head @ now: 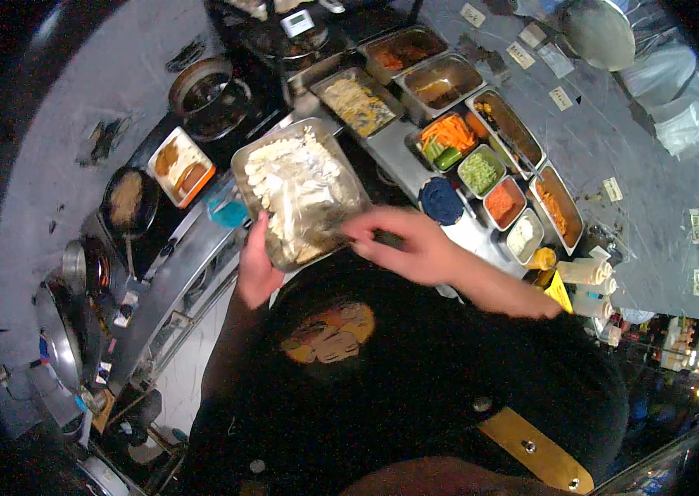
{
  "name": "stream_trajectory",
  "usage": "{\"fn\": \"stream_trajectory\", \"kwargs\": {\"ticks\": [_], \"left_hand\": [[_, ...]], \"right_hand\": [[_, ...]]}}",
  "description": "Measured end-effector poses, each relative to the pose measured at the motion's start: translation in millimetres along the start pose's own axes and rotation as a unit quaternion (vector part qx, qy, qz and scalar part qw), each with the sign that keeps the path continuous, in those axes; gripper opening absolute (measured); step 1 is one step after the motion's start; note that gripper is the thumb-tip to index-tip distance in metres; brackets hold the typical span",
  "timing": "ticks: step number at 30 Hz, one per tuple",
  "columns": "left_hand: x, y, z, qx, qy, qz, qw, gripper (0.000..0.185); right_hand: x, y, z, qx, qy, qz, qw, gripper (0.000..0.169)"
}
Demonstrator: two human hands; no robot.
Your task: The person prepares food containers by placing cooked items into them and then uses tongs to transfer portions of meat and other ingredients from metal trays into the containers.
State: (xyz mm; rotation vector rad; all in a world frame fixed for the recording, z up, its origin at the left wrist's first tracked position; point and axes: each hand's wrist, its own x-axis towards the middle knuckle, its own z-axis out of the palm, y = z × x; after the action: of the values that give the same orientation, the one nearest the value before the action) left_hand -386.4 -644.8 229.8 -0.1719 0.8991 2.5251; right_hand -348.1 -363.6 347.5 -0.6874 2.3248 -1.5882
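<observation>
My left hand [258,270] grips the near left corner of a shallow metal pan [338,240], its thumb lying along the pan's side. Pale, whitish pieces of food [290,158] cover much of the pan, mostly toward its far and left sides, and a bright glare hides part of the inside. My right hand [408,245] is blurred, with its fingertips at the pan's right edge. Whether those fingers pinch the rim or some food cannot be made out. The pan is held up in front of my dark clothing.
To the right stand metal containers with carrot and cucumber pieces [445,139], shredded green vegetable [481,172] and orange bits [504,203]. Squeeze bottles [585,273] lie nearby. Toward the left are a white and orange tub [181,167], a small frying pan [128,198] and a stove burner [210,96].
</observation>
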Motion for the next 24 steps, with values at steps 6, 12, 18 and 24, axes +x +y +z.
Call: {"fn": "stream_trajectory", "kwargs": {"ticks": [6,12,18,24], "left_hand": [[158,-40,90,-0.001,-0.013,-0.014,1.000,0.062],[317,-58,181,0.062,0.001,-0.015,0.998,0.059],[491,-87,200,-0.034,0.020,0.011,0.999,0.061],[602,-102,224,-0.063,0.158,0.046,0.984,0.046]], "right_hand": [[-150,86,-96,0.178,-0.008,0.267,0.947,0.057],[-230,79,-158,0.144,0.054,0.335,0.930,0.033],[-275,99,-146,0.251,0.182,0.470,0.826,0.012],[-260,110,-94,0.241,0.266,0.503,0.786,0.016]]}}
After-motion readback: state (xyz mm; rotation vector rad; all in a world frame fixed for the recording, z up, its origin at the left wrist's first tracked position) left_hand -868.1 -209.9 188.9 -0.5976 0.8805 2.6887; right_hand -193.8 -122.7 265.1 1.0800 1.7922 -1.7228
